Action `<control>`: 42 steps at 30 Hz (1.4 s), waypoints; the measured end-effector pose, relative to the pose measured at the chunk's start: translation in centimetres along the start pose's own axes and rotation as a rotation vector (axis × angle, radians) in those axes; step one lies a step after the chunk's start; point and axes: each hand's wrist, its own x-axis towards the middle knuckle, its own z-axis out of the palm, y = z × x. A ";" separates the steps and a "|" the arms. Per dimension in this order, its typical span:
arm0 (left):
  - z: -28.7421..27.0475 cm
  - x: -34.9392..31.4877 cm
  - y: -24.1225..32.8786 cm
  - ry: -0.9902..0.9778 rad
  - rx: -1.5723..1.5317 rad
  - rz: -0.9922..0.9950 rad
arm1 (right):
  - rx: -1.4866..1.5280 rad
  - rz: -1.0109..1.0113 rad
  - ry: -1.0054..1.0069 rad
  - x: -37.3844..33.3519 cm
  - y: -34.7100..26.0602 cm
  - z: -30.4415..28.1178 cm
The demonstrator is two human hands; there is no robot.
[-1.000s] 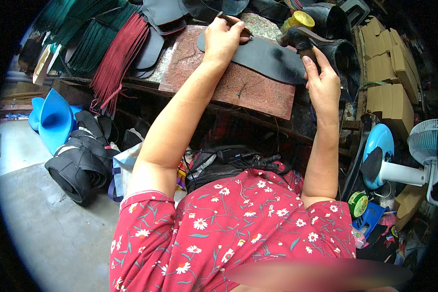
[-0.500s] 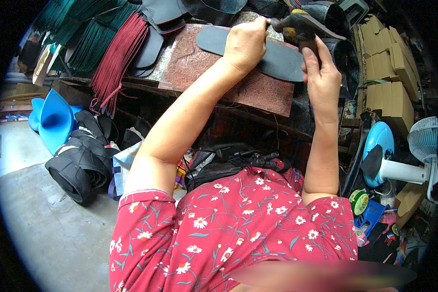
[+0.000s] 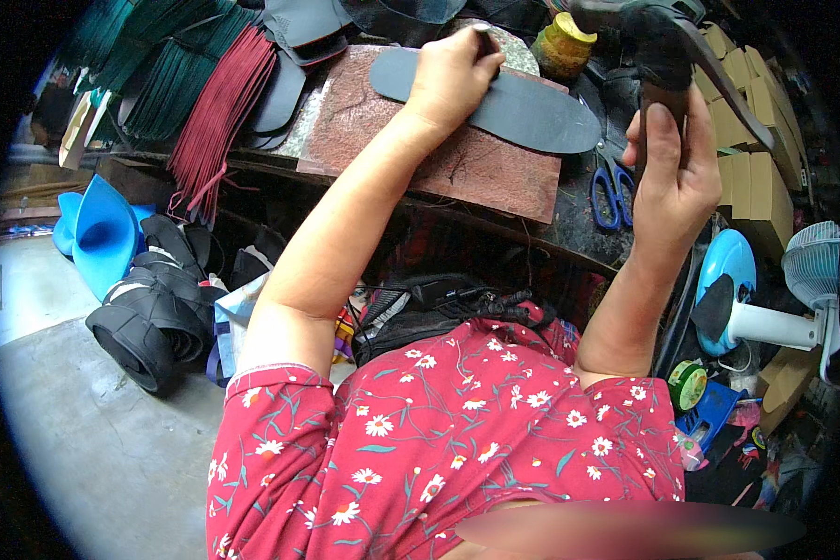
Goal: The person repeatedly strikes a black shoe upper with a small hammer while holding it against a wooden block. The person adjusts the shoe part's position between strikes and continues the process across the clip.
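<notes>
Dark sole (image 3: 537, 114) lies aslant beneath the left hand (image 3: 451, 84), hammer (image 3: 661, 58) upright in the right hand (image 3: 679, 173)

At lower left, grey floor (image 3: 112, 448) spreads below blue foam pieces (image 3: 107, 233); at upper left, red strips (image 3: 222, 121) hang over the edge of a dark workbench (image 3: 581, 229). A reddish slab (image 3: 350, 135) covers its middle, bare stretches showing left of the left hand and along the slab's near edge. That hand closes around a short tool (image 3: 482, 34), mostly hidden, over the sole. At upper centre, the sole's long axis slopes down rightward, its broader rounded end pointing right, past the slab's edge. Blue-handled scissors (image 3: 611, 194) lie near that end. The right hand grips the hammer's handle, apart from the sole. Cardboard boxes (image 3: 756, 196) and a white fan (image 3: 812, 271) line the right.
</notes>
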 end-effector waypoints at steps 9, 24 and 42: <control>0.7 0.2 -0.4 0.056 -0.657 -0.552 | -0.456 0.305 -0.159 -0.7 6.0 0.4; 1.5 -0.3 2.0 -0.041 0.062 0.173 | -0.353 0.236 -0.157 0.0 3.1 0.5; -3.4 0.7 -3.7 -0.094 -0.595 -0.468 | -0.659 0.221 -0.337 -1.3 6.1 1.5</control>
